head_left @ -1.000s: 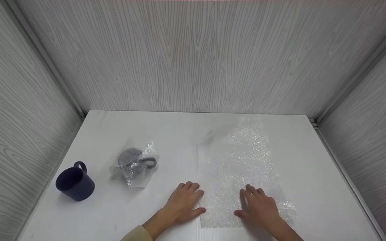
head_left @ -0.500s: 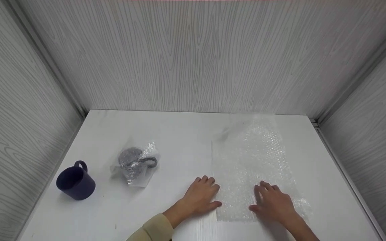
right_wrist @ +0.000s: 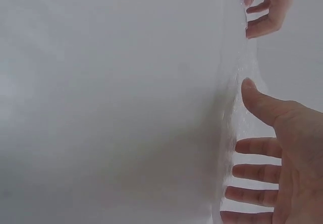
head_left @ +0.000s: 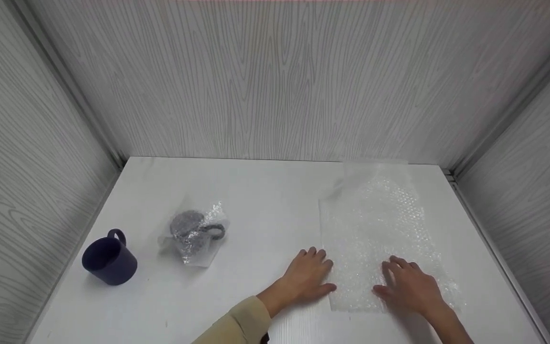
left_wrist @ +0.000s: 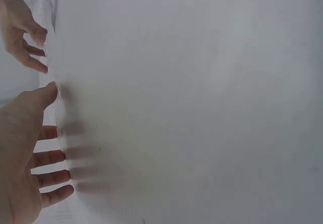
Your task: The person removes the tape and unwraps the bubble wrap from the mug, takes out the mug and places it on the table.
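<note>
A sheet of clear bubble wrap (head_left: 375, 229) lies flat on the right half of the white table, its far end reaching the back edge. My left hand (head_left: 306, 277) rests at the sheet's left edge, fingers spread and fairly straight, fingertips down. My right hand (head_left: 411, 286) presses on the near right part of the sheet with its fingertips. In the left wrist view the left fingers (left_wrist: 53, 176) touch down along the sheet's edge. The right wrist view shows the right fingers (right_wrist: 255, 172) extended onto the bubble wrap, with nothing gripped.
A dark blue mug (head_left: 110, 260) stands at the table's left, handle toward the back. Right of it sits a second mug wrapped in bubble wrap (head_left: 196, 236). Wood-grain panels (head_left: 275, 81) enclose the white table (head_left: 256, 200) at the back and both sides.
Both hands have slid to the right and slightly away, and the bubble wrap has moved right with them. The blue mug and the wrapped mug stay where they were.
</note>
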{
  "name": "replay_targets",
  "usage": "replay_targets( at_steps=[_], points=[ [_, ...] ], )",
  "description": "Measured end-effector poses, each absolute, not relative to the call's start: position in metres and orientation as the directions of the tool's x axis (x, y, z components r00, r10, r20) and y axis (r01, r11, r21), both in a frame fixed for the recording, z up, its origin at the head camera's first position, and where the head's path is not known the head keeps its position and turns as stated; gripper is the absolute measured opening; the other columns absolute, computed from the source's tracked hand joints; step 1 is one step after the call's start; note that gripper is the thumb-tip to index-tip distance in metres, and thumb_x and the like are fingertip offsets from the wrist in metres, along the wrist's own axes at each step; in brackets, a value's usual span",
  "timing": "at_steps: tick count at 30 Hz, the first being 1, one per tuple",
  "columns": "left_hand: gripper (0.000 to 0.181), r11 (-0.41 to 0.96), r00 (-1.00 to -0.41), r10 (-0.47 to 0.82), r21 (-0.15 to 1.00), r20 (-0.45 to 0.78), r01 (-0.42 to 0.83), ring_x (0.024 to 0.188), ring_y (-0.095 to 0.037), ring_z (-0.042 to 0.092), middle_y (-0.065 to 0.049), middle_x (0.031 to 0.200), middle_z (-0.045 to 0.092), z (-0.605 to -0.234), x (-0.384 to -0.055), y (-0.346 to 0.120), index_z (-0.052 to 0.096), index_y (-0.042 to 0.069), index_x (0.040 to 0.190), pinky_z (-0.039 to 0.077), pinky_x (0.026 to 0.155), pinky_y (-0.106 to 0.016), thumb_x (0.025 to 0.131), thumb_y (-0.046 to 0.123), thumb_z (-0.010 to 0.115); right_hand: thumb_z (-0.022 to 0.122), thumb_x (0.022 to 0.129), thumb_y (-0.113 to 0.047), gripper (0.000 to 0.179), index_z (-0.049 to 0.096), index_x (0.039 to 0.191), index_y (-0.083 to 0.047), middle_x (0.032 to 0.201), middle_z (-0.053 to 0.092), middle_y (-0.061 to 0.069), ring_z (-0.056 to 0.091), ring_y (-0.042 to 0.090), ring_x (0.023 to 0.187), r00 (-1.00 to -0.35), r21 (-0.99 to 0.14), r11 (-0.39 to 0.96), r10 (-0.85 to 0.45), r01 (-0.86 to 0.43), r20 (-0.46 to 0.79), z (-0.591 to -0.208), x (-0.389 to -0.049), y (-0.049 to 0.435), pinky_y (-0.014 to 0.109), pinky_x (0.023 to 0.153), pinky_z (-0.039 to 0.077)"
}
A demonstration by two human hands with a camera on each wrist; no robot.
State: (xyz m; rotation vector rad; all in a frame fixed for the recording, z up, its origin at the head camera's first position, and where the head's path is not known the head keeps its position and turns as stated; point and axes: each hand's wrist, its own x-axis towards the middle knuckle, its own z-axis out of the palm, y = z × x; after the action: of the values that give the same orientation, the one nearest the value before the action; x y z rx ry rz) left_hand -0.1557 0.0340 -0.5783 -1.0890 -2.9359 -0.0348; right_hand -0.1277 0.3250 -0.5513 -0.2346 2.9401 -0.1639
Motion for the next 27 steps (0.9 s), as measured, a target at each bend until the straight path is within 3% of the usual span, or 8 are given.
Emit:
replay_targets(
  at_steps=[14,27],
  points=[
    [0.062,0.756,-0.755,0.653,-0.001,-0.059,0.654,0.147,-0.023,0.052,0.002,0.154,0.056,-0.576,-0.164,0.080,0.056,0.029,0.147,0.045,0.119,-0.038,0.102,0.070,0.048,0.073,0.086,-0.070,0.079,0.067,0.131,-0.005,0.146,0.060,0.029,0.062,0.055,0.122,-0.986,-0.137,0.989,-0.070,-0.049,-0.154,-0.554,-0.129,0.360,0.064,0.075,0.059],
    [0.060,0.749,-0.749,0.662,-0.008,-0.036,0.662,0.147,-0.023,0.051,0.002,0.156,0.054,-0.575,-0.167,0.107,0.056,0.029,0.147,0.046,0.119,-0.037,0.103,0.069,0.046,0.073,0.085,-0.072,0.085,0.064,0.132,-0.001,0.143,0.059,0.033,0.060,0.060,0.120,-0.988,-0.140,0.990,-0.040,-0.020,-0.146,-0.555,-0.135,0.386,0.067,0.075,0.058]
  ],
)
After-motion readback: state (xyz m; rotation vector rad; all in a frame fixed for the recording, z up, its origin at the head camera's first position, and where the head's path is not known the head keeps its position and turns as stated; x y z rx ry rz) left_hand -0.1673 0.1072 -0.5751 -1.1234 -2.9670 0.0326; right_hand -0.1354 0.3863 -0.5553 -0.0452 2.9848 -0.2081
